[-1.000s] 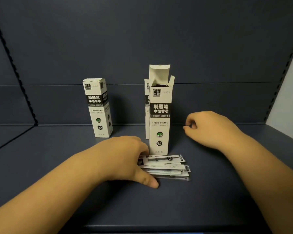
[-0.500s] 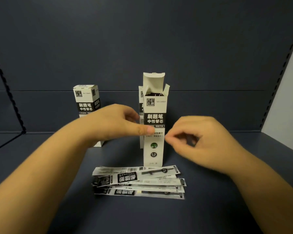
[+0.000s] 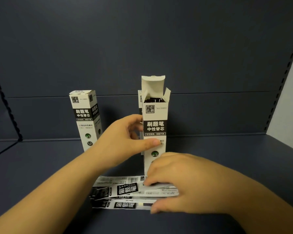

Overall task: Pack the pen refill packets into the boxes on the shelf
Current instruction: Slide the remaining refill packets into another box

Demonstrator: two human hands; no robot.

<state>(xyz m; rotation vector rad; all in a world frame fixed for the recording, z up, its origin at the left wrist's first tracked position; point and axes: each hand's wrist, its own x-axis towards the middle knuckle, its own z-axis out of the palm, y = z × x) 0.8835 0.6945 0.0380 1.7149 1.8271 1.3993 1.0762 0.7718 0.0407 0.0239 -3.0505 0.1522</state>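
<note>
A tall white-and-black box [image 3: 155, 119] stands upright mid-shelf with its top flap open; dark refill ends show inside. My left hand [image 3: 125, 141] grips this box, thumb across its front, fingers behind its left side. Several flat pen refill packets [image 3: 122, 190] lie fanned on the shelf in front of the box. My right hand [image 3: 178, 179] is down on the packets' right end, fingers curled onto the top packet with the thumb under the pile's near edge. A closed box [image 3: 86, 119] stands to the left. Another box [image 3: 139, 98] peeks out behind the open one.
The dark blue shelf floor [image 3: 41, 166] runs to a back wall. A perforated upright [image 3: 277, 92] and a pale side panel [image 3: 291, 102] bound the right side. A black wire divider [image 3: 5, 105] slants at the left.
My left hand has left the packets and taken hold of the open box. My right hand has dropped from beside the box onto the packets' right end. The view has shifted closer.
</note>
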